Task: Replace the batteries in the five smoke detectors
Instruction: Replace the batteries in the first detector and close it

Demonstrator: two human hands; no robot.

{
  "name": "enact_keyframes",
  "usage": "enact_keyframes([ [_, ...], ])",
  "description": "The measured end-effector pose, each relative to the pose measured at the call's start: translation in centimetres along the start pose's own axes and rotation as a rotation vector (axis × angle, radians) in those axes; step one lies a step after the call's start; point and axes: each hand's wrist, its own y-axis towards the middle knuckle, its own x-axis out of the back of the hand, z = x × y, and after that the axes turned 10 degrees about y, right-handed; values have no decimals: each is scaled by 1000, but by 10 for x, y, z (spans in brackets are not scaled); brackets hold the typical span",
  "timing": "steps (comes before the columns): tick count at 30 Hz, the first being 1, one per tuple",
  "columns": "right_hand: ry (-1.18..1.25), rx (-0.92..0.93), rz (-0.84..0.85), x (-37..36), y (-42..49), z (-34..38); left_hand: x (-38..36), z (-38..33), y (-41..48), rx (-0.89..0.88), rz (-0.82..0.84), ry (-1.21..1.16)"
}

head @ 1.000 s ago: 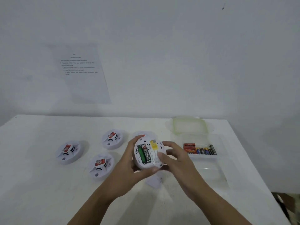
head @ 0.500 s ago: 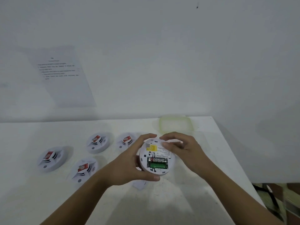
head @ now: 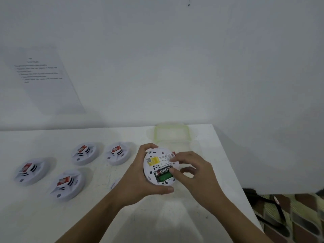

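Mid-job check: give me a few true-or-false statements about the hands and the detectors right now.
1. The left hand grips the round white plastic smoke detector, back up. True.
2. Its open battery bay holds two batteries. False: one black battery; the other slot is empty, showing green.
3. Four other white round smoke detectors lie on the white table. True.
4. The right hand rests flat on the table. False: a fingertip touches the black battery.

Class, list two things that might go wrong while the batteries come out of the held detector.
1. The detector, gripped in the left hand, may slip as a fingertip of the right hand works at the black battery.
2. A freed battery may roll off the nearby table edge.
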Motion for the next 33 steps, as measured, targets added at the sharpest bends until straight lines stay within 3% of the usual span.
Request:
enact_keyframes([
  [8,1,-66,-99,21,2,-8,-22,-4,2,35,-11,-4],
  [19,69,-120,-105,14,22,-24,-23,16,22,32,-96,20],
  [33,7,-103,48,11,48,-26,-3,17,51,3,-62,67],
])
